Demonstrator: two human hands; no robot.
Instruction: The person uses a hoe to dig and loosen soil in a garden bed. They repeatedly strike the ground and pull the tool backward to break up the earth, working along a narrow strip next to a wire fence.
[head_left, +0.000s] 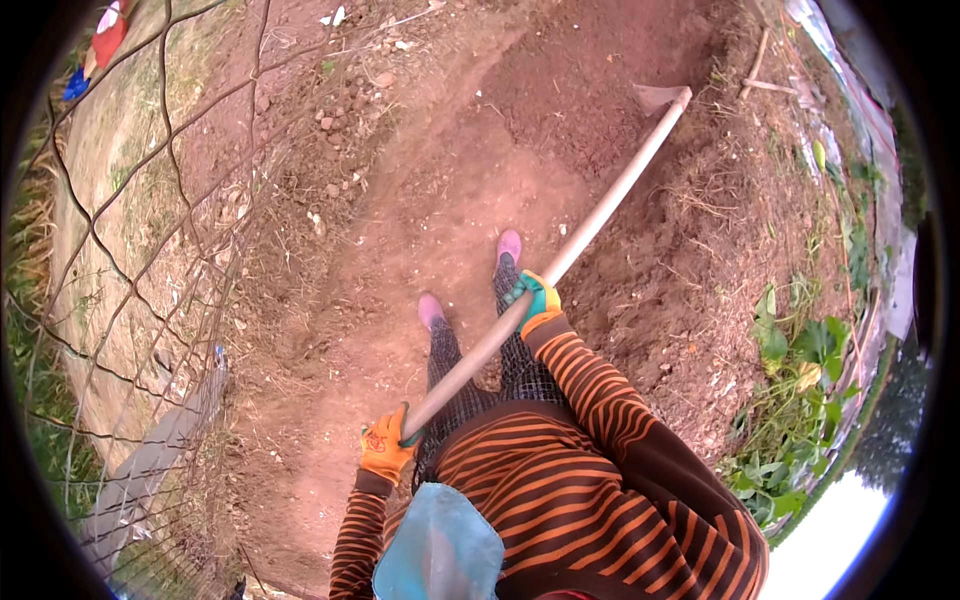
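Note:
A hoe with a long pale wooden handle (592, 225) runs slantwise from before my waist to the upper right. Near the handle's end my left hand (386, 444), in an orange and green work glove, is closed around it. Farther up the shaft my right hand (537, 301) grips it in a matching glove. The hoe's blade (658, 97) is at the far end, over darker reddish soil (585, 112); whether it touches the ground I cannot tell. Both pink shoes (508, 246) stand on the bare earth between the hands and the blade.
A wire mesh fence (91, 225) rises along the left. Loose clods and dry roots (697, 195) form a bank on the right, with leafy green plants (821, 345) beyond. Two joined sticks (759, 71) lie at the upper right. A light blue cloth-like piece (442, 544) hangs below the camera.

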